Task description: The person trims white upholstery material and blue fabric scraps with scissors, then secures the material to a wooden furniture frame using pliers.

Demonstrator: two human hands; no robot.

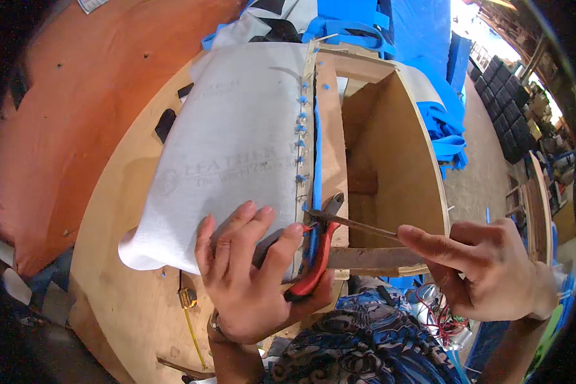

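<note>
My left hand (249, 281) lies over the white printed fabric (237, 128), fingers spread. Red-handled pliers (320, 259) sit between its thumb and index finger, jaws pointing away from me. In my right hand (486, 269) is a screwdriver (365, 226), index finger stretched along its rusty shaft; the fist hides its handle. The tip touches or nearly touches the fabric's edge strip (301, 160), close to the plier jaws. Several staples with blue scraps run along this strip. It lies on a wooden frame (333, 147) with an open hollow on the right.
A yellow tape measure (187, 298) lies extended on the wooden table (121, 256). Blue fabric (422, 32) hangs beyond the frame. Orange-brown sheet material (83, 96) is at the left. Red wires (435, 313) lie near my lap, and dark stacked blocks (502, 96) stand far right.
</note>
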